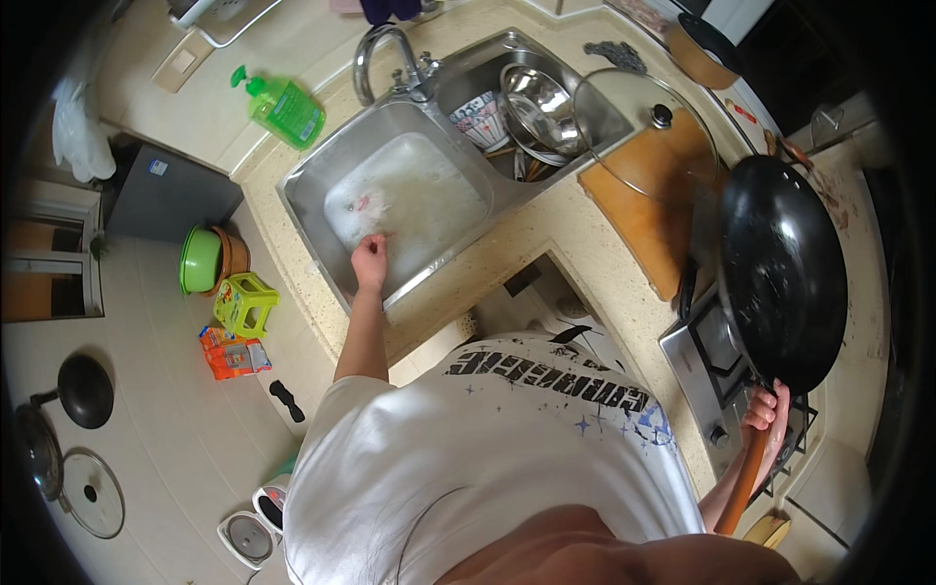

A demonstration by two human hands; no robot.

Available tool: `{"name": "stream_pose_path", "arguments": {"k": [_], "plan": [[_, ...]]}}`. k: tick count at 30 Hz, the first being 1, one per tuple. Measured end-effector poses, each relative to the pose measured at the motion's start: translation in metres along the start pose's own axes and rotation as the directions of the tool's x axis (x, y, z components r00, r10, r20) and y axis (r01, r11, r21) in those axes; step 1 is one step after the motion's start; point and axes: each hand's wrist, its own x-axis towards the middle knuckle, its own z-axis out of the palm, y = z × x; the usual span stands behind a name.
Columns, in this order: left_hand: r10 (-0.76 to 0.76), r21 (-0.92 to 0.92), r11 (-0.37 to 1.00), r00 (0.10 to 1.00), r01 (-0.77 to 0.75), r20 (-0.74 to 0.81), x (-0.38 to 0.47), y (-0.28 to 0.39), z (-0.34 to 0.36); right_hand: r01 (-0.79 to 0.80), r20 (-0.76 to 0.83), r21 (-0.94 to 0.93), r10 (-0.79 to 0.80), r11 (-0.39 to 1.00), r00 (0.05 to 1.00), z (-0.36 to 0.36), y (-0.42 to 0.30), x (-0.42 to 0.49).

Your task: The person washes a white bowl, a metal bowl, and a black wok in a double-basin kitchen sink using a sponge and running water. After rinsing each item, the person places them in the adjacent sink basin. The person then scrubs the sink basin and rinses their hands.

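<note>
My right hand (pixel 766 413) grips the wooden handle (pixel 746 475) of a black wok (pixel 782 278), which is raised and tilted above the gas stove (pixel 720 380). Over the left sink basin (pixel 307 190), near its front wall, is my left hand (pixel 371 252) with the fingers drawn together; whether something small sits between them cannot be made out. Cloudy, sudsy water (pixel 420 197) lies in that basin, with a small pink item (pixel 362 203) in the foam. A chrome faucet (pixel 413 73) rises behind it.
Steel bowls (pixel 541 102) and a patterned bowl (pixel 479 121) fill part of the right basin. A glass lid (pixel 629 139) overlaps a wooden cutting board (pixel 643 227). Green soap pump bottle (pixel 285 110) stands behind the sink; a scouring pad (pixel 616 55) lies at the back.
</note>
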Motion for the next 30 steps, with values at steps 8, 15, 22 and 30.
{"name": "stream_pose_path", "arguments": {"k": [8,15,22,30], "plan": [[0.217,-0.388,0.867,0.938,-0.313,-0.271,0.099,0.136,-0.037,-0.037,-0.179,-0.674,-0.115,0.738,0.977,0.135,0.074,0.009],[0.497,-0.021,0.863,0.855,-0.505,-0.148,0.161,0.223,-0.064,-0.226,-0.183,-0.867,0.139,0.444,0.973,0.236,0.145,0.035],[0.401,-0.235,0.898,0.911,-0.371,0.094,0.187,0.219,-0.064,-0.490,-0.266,-0.801,0.530,0.343,0.806,0.267,0.217,0.090],[0.574,-0.246,0.819,0.724,-0.518,0.384,0.167,0.281,-0.015,-0.739,-0.328,-0.608,0.756,0.290,0.566,0.260,0.279,0.154]]}}
